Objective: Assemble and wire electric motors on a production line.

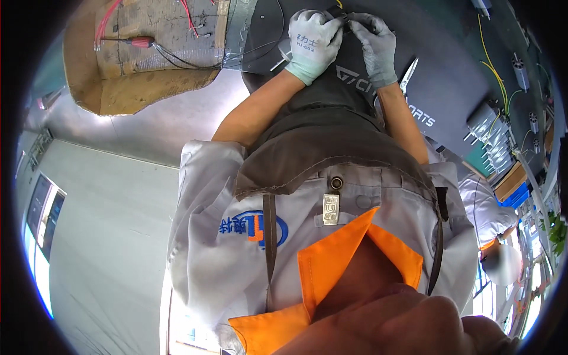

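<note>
Both my hands wear white-grey work gloves and meet at the top of the view, above a black mat (441, 77). My left hand (312, 44) is curled, its thumb and fingers closed at a small dark piece (345, 18). From the other side, my right hand (376, 48) pinches the same piece with its fingertips. A short yellow wire (339, 4) shows just above it. Fingers hide most of the piece, so its kind is unclear. Beside my left wrist lies a silvery part with a thin rod (280, 64). Scissors (408, 74) rest next to my right wrist.
A worn cardboard tray (139, 97) at left holds red wires (106, 23) and a red-handled tool (141, 42) with a black cord. At far right stand several metal cylinders (491, 133) with yellow-green wires (503, 89). Another person (491, 207) is at lower right.
</note>
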{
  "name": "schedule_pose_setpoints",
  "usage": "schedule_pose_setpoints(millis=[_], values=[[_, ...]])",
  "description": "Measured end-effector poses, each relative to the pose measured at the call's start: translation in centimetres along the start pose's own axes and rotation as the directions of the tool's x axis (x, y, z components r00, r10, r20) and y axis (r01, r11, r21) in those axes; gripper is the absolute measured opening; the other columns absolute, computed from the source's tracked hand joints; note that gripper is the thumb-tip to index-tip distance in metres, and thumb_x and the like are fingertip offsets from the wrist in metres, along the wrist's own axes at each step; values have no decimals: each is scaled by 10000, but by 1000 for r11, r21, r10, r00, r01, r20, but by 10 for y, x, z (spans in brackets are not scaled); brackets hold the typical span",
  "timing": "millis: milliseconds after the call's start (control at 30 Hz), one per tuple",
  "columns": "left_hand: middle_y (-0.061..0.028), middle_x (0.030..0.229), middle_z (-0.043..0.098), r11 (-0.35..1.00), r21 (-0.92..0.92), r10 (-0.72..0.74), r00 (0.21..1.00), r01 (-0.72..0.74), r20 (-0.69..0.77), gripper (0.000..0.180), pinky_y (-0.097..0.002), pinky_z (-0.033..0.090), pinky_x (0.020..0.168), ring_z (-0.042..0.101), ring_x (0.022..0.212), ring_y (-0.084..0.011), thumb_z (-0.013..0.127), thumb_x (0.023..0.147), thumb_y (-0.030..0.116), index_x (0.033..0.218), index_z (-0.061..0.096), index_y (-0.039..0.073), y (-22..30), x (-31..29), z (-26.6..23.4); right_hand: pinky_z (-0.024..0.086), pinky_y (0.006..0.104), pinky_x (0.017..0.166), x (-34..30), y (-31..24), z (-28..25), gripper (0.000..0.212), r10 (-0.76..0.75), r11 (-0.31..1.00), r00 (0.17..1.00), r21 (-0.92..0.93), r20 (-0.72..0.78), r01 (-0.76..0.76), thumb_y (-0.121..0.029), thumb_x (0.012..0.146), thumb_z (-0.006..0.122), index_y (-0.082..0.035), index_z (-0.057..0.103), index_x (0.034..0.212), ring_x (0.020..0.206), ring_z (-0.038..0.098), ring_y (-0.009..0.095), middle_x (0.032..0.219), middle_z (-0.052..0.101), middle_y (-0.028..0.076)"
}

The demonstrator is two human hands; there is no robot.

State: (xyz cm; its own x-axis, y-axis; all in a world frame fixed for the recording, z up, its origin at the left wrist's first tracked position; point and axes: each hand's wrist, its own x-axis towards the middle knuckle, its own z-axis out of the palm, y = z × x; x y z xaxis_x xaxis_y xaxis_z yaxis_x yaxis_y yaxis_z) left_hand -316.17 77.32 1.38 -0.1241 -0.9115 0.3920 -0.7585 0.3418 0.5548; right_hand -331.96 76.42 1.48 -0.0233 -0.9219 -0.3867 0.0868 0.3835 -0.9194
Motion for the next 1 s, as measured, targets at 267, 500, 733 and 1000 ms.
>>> schedule_pose_setpoints(millis=[267,500,733,1000], values=[[-83,824,628,1000,31,6,999,-7,34,185,-463,469,814,608,865,-322,721,776,163,959,734,140,2,-1,3,521,236,905,2,20,8,242,-136,989,984,39,-115,142,18,904,667,25,672,1146,993,643,113,1131,671,53],[-93,883,635,999,24,-28,999,27,45,190,-461,461,835,593,920,-328,709,801,155,990,727,140,4,-2,3,518,281,921,-4,19,13,301,-229,927,962,-333,-145,171,-53,890,686,-33,681,1190,1037,642,155,1144,653,76],[-136,975,630,999,-28,-39,984,44,175,243,-465,457,873,560,999,-362,675,817,100,1056,712,124,8,-1,-3,490,339,982,-10,14,30,326,-253,864,941,-491,-225,115,-107,910,631,-83,656,1234,1107,623,248,1198,630,113],[-170,1054,623,995,-46,-70,964,84,256,406,-459,446,919,532,1039,-390,594,754,-21,1124,692,113,11,3,-7,412,455,1043,-2,25,34,322,-316,844,921,-511,-230,162,-93,910,576,-66,617,1229,1167,541,401,1195,633,180]])
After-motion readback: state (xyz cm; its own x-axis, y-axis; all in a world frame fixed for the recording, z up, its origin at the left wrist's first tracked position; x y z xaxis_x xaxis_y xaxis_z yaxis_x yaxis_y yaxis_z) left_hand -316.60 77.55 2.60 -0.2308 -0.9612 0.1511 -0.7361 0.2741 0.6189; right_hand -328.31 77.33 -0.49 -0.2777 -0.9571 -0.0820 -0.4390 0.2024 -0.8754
